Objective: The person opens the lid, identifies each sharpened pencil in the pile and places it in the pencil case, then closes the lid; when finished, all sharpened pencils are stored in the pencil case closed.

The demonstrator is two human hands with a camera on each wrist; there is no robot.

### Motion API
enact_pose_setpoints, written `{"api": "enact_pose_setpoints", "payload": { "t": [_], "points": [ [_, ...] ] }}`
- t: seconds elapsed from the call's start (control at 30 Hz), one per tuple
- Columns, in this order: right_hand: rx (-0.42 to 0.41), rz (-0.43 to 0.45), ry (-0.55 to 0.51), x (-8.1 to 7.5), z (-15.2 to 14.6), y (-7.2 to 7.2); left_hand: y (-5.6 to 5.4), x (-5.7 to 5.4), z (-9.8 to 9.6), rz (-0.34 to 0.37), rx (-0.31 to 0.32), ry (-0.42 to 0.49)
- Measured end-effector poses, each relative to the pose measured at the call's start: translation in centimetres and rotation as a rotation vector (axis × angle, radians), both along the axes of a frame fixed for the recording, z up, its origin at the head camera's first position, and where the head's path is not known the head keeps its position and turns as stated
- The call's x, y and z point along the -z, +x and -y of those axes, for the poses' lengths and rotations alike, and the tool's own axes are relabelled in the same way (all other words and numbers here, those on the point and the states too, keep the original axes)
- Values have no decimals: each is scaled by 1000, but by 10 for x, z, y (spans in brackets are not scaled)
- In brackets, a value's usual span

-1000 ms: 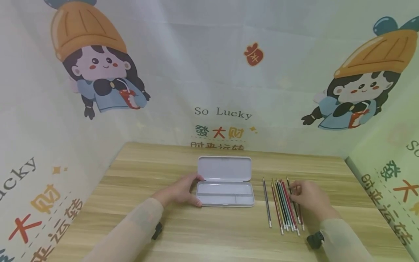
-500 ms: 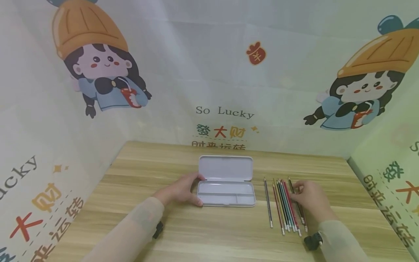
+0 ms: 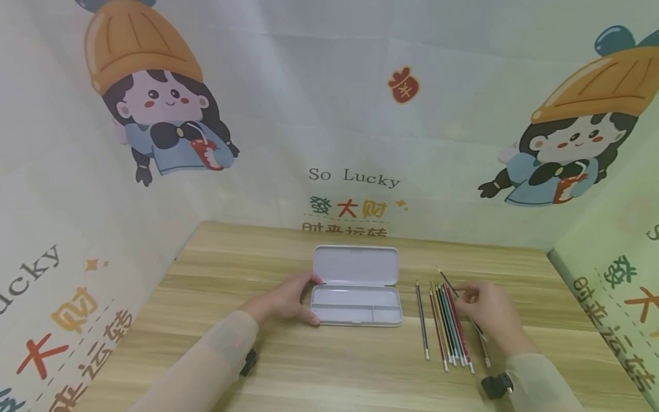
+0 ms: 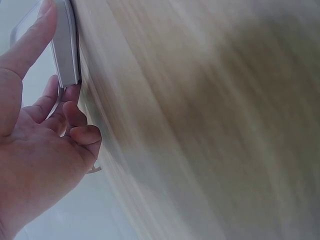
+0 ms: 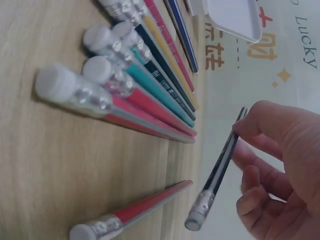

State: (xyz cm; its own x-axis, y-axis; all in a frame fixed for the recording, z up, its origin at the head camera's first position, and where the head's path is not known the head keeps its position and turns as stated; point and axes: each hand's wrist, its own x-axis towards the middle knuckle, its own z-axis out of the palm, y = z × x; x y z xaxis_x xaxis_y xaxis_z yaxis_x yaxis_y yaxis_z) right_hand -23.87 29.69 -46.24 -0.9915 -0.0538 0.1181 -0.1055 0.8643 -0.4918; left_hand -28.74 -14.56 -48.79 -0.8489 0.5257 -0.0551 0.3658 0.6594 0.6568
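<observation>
A white pencil case [image 3: 340,296] lies with its lid raised at the table's middle, its tray split into compartments. My left hand [image 3: 288,297] grips its left end, thumb at the front corner and fingers near the hinge. In the right wrist view, my right hand [image 5: 285,160] pinches a black pencil [image 5: 222,165] between thumb and fingers, its white eraser end hanging free above the table. Beneath that hand a red pencil [image 5: 145,207] rests on the wood. Left of it lies a bunch of pencils [image 3: 449,320] in several colours, eraser ends toward me.
A single dark blue pencil [image 3: 422,320] lies between the case and the bunch. The wooden table [image 3: 309,372] meets printed cloth walls [image 3: 257,114] at the back and sides. Each wrist carries a small black camera [image 3: 495,386].
The black pencil has come up off the table in my right hand, and its tip has swung left over the bunch. The left hand has stayed on the pencil case.
</observation>
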Motion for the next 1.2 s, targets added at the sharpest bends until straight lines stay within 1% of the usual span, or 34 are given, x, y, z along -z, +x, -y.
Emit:
{"api": "enact_pose_setpoints", "payload": {
  "t": [0.17,0.33,0.47,0.53,0.63,0.8,0.93,1.03,1.2],
  "points": [
    [-47,-48,36,1,3,1,0,0,1,-5,6,2],
    [-93,-76,50,4,10,0,-1,2,0,11,5,11],
    [-143,-101,56,7,19,-3,0,3,0,10,-4,13],
    [-164,-100,49,8,24,-5,0,2,1,10,-3,14],
    [-194,-101,46,9,29,-7,1,0,1,12,1,17],
    [-260,-135,35,8,38,-11,1,-4,-1,10,-3,18],
    [-307,-135,42,7,48,-15,1,-7,-2,11,-8,13],
    [-333,-130,50,8,56,-17,1,-7,-2,22,-12,9],
    [-398,-176,48,11,70,-22,0,-4,-2,38,-19,11]
  ]
}}
